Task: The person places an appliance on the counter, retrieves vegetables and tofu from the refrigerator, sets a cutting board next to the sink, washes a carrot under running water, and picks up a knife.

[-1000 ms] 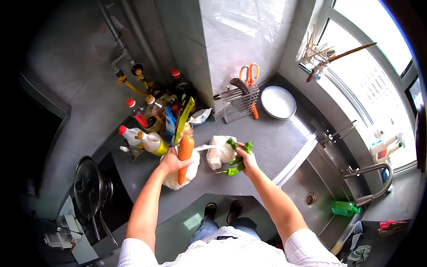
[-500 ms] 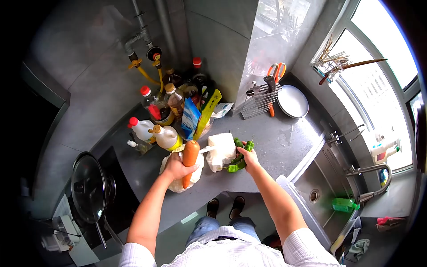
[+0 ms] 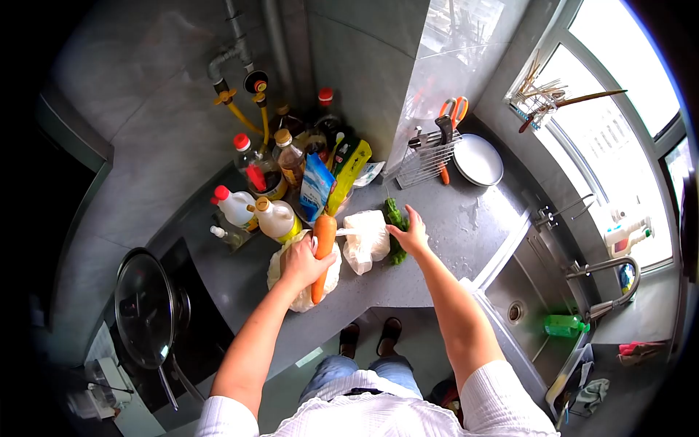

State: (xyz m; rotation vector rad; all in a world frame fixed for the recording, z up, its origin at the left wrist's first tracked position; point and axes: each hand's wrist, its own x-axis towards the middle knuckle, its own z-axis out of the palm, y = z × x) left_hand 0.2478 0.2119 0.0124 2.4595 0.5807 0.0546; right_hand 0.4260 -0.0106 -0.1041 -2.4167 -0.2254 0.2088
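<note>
An orange carrot point(image 3: 325, 234) is held upright in my left hand point(image 3: 306, 264), its fingers wrapped round it, above a white plastic bag point(image 3: 333, 282) on the grey counter. Right of the carrot lies another white plastic bag point(image 3: 366, 240), tied or bunched, its contents hidden. Green peppers point(image 3: 397, 229) lie on the counter beside this second bag. Just to their right is my right hand point(image 3: 412, 233), fingers apart and not wrapped round anything.
Bottles point(image 3: 277, 217) and packets point(image 3: 348, 171) crowd the counter's back left. A wire rack point(image 3: 429, 160) with scissors and white plates point(image 3: 478, 159) stand behind. The sink point(image 3: 531, 291) is right; a lidded pan point(image 3: 145, 307) sits on the stove at left.
My right hand has let go of the green peppers, which now lie on the counter. My left hand still holds the carrot, slightly farther right. The camera view has shifted.
</note>
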